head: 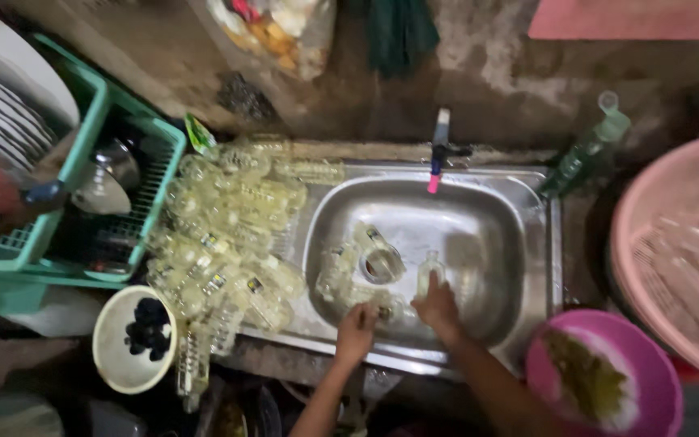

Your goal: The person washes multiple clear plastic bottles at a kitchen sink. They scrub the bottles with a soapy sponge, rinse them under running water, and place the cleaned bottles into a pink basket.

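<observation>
A steel sink (519, 243) is set into the counter's right part, clear plastic bottles (228, 235) are heaped at its left, and one small bottle (429, 273) is gripped by the right hand (438, 309) while the left hand (357, 328) is closed on another bottle (382, 311).

— What can't you make out in the sink (527, 243)?

— The left hand (356, 330) covers whatever lies under it at the front edge, so its grip can't be told. The right hand (437, 308) hides the base of a small clear bottle (429, 273).

— And the heap of clear bottles (228, 235) on the left drainboard?

— Blurred together (no counting them). The pink basket (673, 251) is cut off by the right edge, the white plates (2, 113) by the left, and the purple bowl (608, 380) by the bottom.
</observation>
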